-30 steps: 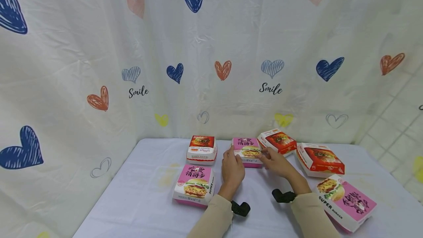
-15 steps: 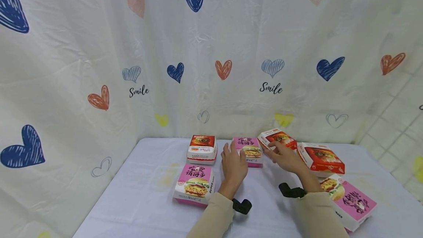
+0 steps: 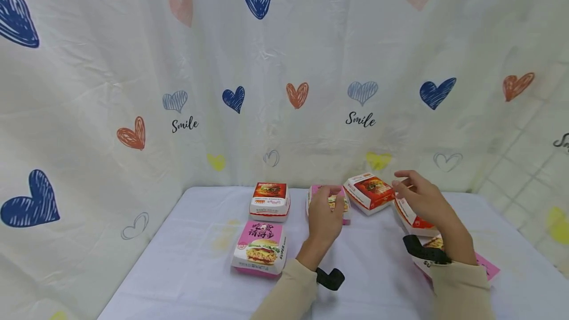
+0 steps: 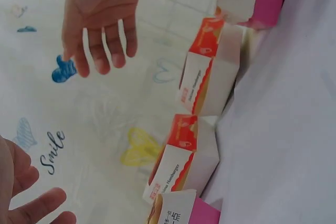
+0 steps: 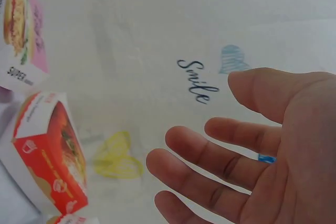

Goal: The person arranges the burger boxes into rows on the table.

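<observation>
Both hands are raised over the table and hold nothing. In the head view my left hand (image 3: pixel 324 219) overlaps a pink-and-white burger box (image 3: pixel 314 192) at the back middle, hiding much of its top. The left wrist view shows the relaxed fingers (image 4: pixel 39 205) of that hand apart from the boxes. My right hand (image 3: pixel 424 204), its fingers loosely bent, hovers beside a tilted red-and-white burger box (image 3: pixel 370 190). It partly covers a second red-and-white burger box (image 3: pixel 411 217). Behind the right wrist, another pink burger box (image 3: pixel 486 266) is mostly hidden.
On the left side, a red-and-white burger box (image 3: pixel 269 204) sits behind a pink burger box (image 3: pixel 260 247). A white cloth covers the table (image 3: pixel 191 260). Right behind it hangs a white curtain (image 3: pixel 311 28) printed with hearts.
Both hands have let go of the middle pink box. The right hand has risen and moved right, over the second red box. The left hand has shifted slightly right, in front of the pink box.
</observation>
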Action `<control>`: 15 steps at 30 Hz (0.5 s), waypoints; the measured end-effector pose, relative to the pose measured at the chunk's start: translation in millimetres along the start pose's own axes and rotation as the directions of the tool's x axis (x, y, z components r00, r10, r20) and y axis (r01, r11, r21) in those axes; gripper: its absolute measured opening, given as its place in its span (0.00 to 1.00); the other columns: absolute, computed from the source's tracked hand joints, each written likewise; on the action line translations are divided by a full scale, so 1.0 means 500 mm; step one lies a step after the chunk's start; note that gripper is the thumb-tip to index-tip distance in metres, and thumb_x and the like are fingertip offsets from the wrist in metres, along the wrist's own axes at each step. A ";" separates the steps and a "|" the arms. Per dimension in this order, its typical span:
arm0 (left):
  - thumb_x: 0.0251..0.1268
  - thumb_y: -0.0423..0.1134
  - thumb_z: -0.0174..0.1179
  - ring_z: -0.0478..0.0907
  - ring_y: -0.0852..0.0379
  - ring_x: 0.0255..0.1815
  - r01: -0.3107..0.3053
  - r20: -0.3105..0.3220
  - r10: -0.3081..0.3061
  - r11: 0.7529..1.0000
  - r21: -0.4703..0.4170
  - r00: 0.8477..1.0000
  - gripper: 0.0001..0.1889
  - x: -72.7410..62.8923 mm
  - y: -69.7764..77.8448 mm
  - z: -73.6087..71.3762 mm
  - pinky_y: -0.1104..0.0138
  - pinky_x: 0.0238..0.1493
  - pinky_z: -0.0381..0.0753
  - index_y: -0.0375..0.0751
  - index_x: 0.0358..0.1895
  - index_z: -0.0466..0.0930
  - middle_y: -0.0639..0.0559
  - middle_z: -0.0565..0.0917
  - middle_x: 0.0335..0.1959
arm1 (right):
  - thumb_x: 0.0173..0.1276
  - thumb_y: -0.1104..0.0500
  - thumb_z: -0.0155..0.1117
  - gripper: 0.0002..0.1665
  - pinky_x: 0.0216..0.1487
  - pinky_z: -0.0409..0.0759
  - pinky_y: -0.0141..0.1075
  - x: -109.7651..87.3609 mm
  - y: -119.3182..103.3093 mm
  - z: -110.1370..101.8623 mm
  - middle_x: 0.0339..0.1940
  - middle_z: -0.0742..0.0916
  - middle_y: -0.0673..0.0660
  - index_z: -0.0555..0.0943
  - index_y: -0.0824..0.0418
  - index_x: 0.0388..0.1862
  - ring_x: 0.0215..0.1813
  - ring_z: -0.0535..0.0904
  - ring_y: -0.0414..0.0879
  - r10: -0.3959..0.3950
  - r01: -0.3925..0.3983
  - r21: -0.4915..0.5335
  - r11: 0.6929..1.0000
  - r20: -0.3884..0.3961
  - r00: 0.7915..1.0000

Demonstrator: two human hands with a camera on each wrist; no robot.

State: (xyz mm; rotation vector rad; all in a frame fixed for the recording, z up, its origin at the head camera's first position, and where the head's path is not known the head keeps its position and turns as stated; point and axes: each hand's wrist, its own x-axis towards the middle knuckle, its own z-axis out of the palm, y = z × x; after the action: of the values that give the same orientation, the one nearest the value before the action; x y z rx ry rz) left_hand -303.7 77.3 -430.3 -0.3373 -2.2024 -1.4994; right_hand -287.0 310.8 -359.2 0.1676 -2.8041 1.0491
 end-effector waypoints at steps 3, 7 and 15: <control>0.75 0.39 0.58 0.81 0.63 0.51 -0.039 0.032 0.041 0.997 -0.066 0.999 0.10 -0.007 0.003 0.012 0.66 0.56 0.80 0.47 0.52 0.83 0.54 0.87 0.47 | 0.81 0.35 0.44 0.42 0.44 0.85 0.42 -0.017 0.004 -0.031 0.59 0.80 0.70 0.59 0.63 0.79 0.57 0.80 0.65 0.010 -0.009 0.026 1.000 -0.036 0.999; 0.75 0.39 0.58 0.80 0.68 0.45 -0.009 0.122 0.024 0.992 -0.127 0.992 0.08 -0.025 0.006 0.035 0.73 0.46 0.80 0.48 0.51 0.84 0.54 0.87 0.45 | 0.81 0.35 0.43 0.44 0.48 0.87 0.53 -0.036 0.022 -0.060 0.63 0.77 0.73 0.56 0.64 0.80 0.60 0.78 0.69 0.038 -0.036 0.032 0.999 -0.054 0.998; 0.72 0.45 0.63 0.76 0.72 0.40 0.180 0.304 -0.136 0.976 -0.120 0.943 0.06 -0.053 0.006 0.107 0.75 0.41 0.78 0.54 0.48 0.84 0.66 0.83 0.37 | 0.82 0.42 0.47 0.40 0.48 0.83 0.61 -0.037 0.116 -0.099 0.63 0.73 0.82 0.61 0.76 0.72 0.59 0.73 0.76 0.059 -0.044 -0.165 0.985 0.085 0.995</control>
State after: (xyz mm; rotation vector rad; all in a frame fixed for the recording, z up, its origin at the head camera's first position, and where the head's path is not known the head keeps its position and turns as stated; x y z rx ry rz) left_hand -291.5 129.0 -457.2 -0.4673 -2.4017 -1.8048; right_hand -273.2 388.2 -362.6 0.1274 -2.9745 0.8364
